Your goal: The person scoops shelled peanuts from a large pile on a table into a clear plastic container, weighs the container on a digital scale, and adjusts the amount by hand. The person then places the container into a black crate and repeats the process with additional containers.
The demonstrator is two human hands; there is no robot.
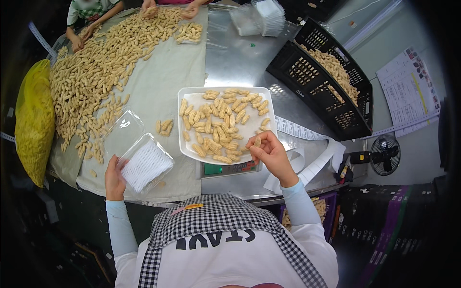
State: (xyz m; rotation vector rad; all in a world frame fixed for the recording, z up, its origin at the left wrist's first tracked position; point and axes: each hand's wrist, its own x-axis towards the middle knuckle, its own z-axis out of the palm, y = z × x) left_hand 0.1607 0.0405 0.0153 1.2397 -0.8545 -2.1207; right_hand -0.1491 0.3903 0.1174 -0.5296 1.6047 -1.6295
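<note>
Our right hand point(270, 152) pinches a single peanut point(258, 142) between thumb and fingertips, over the near right corner of a white tray point(192, 98). Our left hand point(114, 181) grips a clear box point(169, 158) by its near left edge; some of its fingers are hidden, so we cannot tell how they sit. The box is tilted, with its lid point(126, 126) open toward the far left and a white foam liner point(146, 166) inside.

The tray, right of the box, holds one scattered layer of peanuts, and beneath its near edge we see a scale point(230, 169) with a lit green display. A few loose peanuts point(164, 127) lie between box and tray on a pale cloth point(163, 81).

Farther left, a broad heap of peanuts point(101, 72) spreads over the cloth, beside a bulging yellow bag point(36, 122). At the far side, other people's hands point(77, 43) are at the heap, near a filled box point(188, 32). Far right of that, we see stacked clear containers point(261, 18) on the metal table point(235, 57). To the right stand a tilted black crate point(307, 77) of peanuts, a curling paper strip point(297, 129) and a small black fan point(384, 154).
</note>
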